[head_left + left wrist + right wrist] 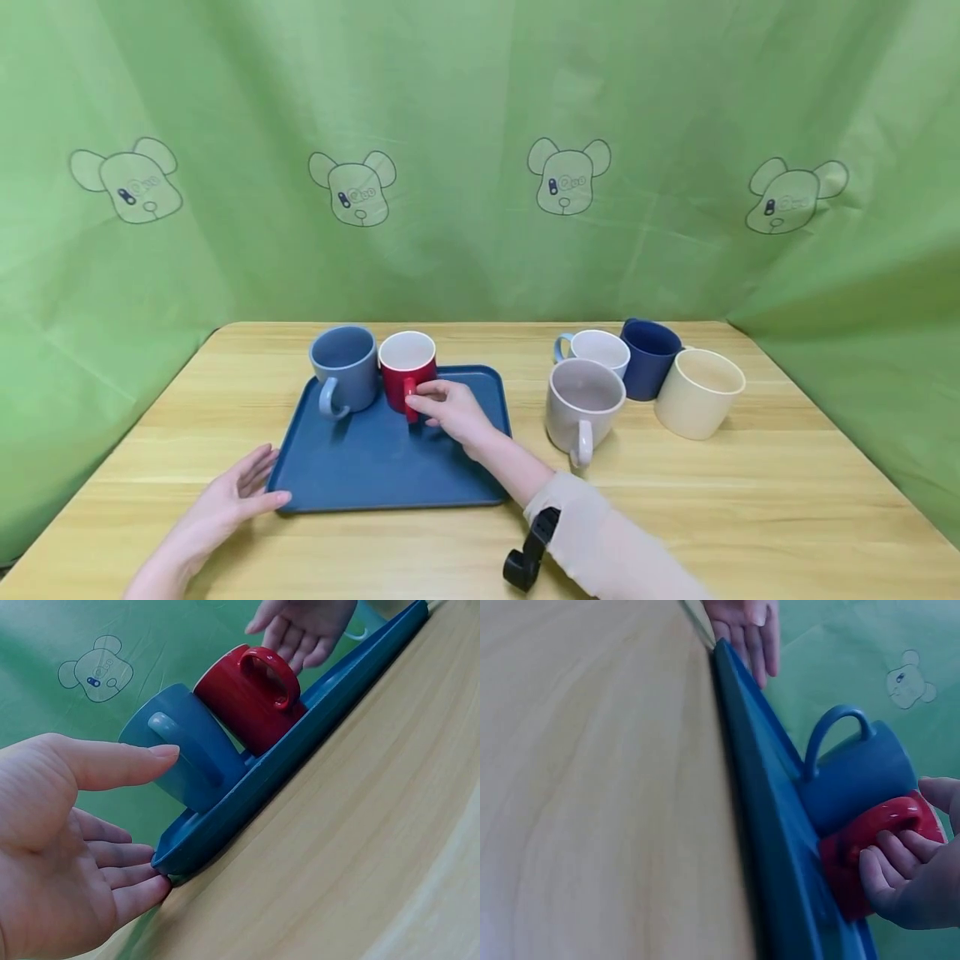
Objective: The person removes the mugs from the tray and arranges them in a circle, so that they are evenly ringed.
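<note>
At the fingertips of the right hand (453,412), the red mug (395,385) is smooth and glossy, ceramic in look; I see bright highlights on it. On its far side from that hand, the blue mug (356,375) looks smooth, satin to matt. Beneath the hand, the tray (360,467) appears matt, moulded plastic. Below that, the tabletop (750,508) shows wood grain under low sheen. Behind the hand, the sleeve (600,542) is matt cloth. Beyond it, the curtain (465,258) is thin, creased fabric.
</note>
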### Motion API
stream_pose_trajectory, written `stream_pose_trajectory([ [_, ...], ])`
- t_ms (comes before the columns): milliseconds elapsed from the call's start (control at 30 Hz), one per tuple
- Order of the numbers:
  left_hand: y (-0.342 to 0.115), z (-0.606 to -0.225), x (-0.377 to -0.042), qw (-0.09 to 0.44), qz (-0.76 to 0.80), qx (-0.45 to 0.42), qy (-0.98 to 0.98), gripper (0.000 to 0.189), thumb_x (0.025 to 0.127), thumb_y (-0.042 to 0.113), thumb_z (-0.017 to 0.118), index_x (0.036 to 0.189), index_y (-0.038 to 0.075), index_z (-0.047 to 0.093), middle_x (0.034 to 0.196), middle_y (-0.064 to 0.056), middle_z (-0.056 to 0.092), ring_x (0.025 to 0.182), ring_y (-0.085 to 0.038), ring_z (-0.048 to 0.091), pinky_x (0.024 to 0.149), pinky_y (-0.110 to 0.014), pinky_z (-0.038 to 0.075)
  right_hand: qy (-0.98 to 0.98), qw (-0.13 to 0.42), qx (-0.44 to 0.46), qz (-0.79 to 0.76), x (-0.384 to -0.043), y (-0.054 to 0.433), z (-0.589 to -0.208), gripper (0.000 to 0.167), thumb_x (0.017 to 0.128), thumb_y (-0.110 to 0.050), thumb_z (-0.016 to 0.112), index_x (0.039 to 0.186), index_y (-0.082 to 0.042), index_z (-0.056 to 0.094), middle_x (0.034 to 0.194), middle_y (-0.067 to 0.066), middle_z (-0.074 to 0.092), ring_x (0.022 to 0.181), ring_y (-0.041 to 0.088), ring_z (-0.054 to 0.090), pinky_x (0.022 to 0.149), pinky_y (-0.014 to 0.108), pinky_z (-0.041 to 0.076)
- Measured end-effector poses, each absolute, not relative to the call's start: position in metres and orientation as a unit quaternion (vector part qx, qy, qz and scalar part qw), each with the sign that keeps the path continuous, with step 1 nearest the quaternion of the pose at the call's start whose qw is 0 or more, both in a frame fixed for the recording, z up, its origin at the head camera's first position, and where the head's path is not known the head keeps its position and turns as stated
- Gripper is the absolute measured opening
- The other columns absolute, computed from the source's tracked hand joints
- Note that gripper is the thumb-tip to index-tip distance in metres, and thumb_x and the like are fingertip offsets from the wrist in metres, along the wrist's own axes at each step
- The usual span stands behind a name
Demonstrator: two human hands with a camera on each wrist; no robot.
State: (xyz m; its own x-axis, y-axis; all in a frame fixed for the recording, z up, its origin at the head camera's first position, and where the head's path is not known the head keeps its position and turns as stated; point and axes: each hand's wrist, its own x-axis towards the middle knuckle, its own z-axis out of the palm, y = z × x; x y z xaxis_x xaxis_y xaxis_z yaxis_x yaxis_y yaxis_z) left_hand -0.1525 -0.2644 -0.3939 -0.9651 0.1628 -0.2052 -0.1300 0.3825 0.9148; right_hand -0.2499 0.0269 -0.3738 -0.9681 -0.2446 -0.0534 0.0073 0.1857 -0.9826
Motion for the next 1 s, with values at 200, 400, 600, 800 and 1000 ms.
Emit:
stream_pose_trajectory([
  [200,-0.264,-0.394,-0.154,0.125,0.555,0.013,0.822,0.091,0.085,0.018,0.067,0.143,-0.012,0.003,0.148,-0.031,0.014,0.135,-0.043,0.018,0.108,-0.044,0.021,0.755,0.106,-0.059,-0.644,-0.253,0.017,-0.381,0.038,0.085,-0.023,0.069,0.111,0.004,0.060,0.102,0.012,0.064,0.083,0.021,0.061,0.076,0.033,0.056],
  [400,-0.264,-0.395,-0.153,0.120,0.546,0.022,0.829,0.089,0.086,0.017,0.066,0.143,-0.013,0.004,0.147,-0.032,0.015,0.134,-0.043,0.020,0.108,-0.044,0.022,0.728,0.110,-0.063,-0.674,-0.255,0.012,-0.386,0.030,0.087,-0.019,0.066,0.104,0.005,0.063,0.093,0.012,0.068,0.077,0.017,0.061,0.073,0.031,0.058],
  [600,-0.264,-0.395,-0.153,0.120,0.550,0.020,0.827,0.089,0.086,0.017,0.066,0.143,-0.013,0.003,0.147,-0.032,0.014,0.134,-0.044,0.019,0.107,-0.044,0.021,0.694,0.087,-0.051,-0.713,-0.253,0.006,-0.389,0.025,0.089,-0.013,0.063,0.100,0.009,0.065,0.083,0.013,0.069,0.070,0.011,0.061,0.066,0.027,0.058],
  [800,-0.263,-0.394,-0.153,0.127,0.553,0.012,0.823,0.091,0.085,0.019,0.067,0.143,-0.012,0.003,0.148,-0.031,0.014,0.135,-0.043,0.017,0.107,-0.043,0.022,0.705,0.043,-0.029,-0.708,-0.246,0.009,-0.392,0.024,0.088,-0.013,0.065,0.099,0.007,0.068,0.079,0.013,0.069,0.069,0.013,0.062,0.063,0.025,0.058],
  [1000,-0.263,-0.395,-0.152,0.127,0.552,0.011,0.824,0.091,0.086,0.019,0.067,0.143,-0.011,0.004,0.148,-0.030,0.014,0.135,-0.043,0.018,0.107,-0.043,0.023,0.706,0.041,-0.031,-0.706,-0.238,0.019,-0.389,0.025,0.087,-0.013,0.066,0.101,0.007,0.068,0.080,0.015,0.069,0.071,0.017,0.064,0.063,0.027,0.058],
])
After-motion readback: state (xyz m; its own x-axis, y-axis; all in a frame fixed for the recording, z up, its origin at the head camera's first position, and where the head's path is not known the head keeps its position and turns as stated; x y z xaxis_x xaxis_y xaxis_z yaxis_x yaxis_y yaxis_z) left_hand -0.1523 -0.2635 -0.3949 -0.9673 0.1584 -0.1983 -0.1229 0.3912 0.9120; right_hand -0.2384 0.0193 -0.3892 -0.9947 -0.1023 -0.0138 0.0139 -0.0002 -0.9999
